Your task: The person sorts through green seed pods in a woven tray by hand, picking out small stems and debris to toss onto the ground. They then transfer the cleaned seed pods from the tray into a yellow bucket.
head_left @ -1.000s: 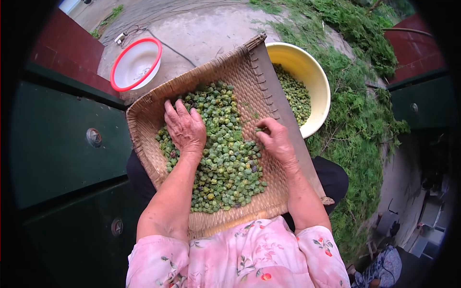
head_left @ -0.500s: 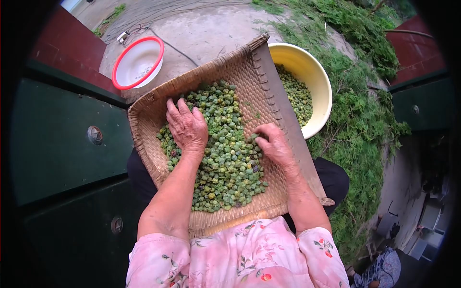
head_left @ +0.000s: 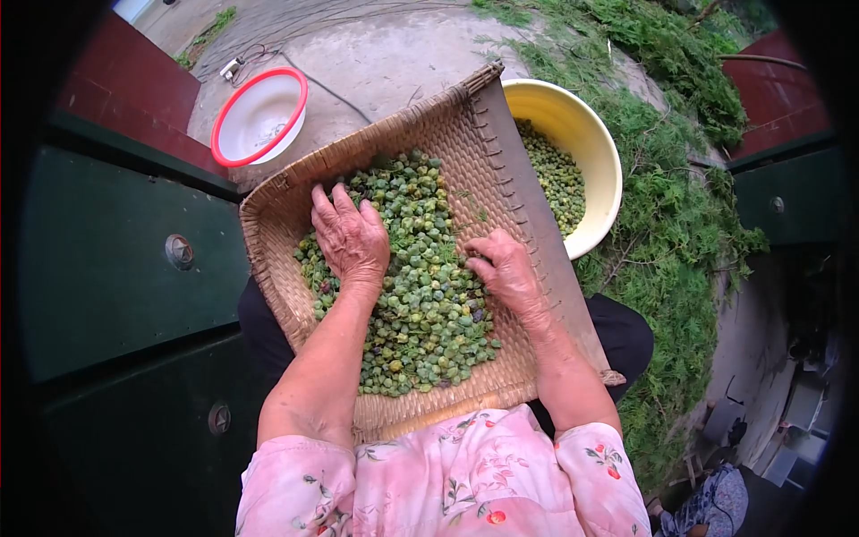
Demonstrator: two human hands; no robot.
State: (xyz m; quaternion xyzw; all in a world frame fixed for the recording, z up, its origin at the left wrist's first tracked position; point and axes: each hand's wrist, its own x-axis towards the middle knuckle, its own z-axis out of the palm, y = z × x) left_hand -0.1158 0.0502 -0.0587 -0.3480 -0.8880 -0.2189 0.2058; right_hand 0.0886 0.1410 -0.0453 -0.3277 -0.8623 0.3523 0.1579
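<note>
A woven winnowing basket (head_left: 277, 268) rests on my lap, filled with a heap of small green cones (head_left: 420, 295). My left hand (head_left: 351, 237) lies flat on the left side of the heap, fingers spread over the cones. My right hand (head_left: 503, 268) rests on the heap's right edge with its fingers curled onto the cones; whether it pinches one I cannot tell. Both forearms reach out from pink floral sleeves.
A yellow basin (head_left: 591, 152) holding more green cones stands beyond the basket's right rim. A white bowl with a red rim (head_left: 259, 116) sits on the concrete at the upper left. Cut green branches (head_left: 680, 224) cover the ground on the right. Dark green metal panels flank both sides.
My right hand has slid slightly left and curled its fingers down into the cones. My left hand has stayed on the heap.
</note>
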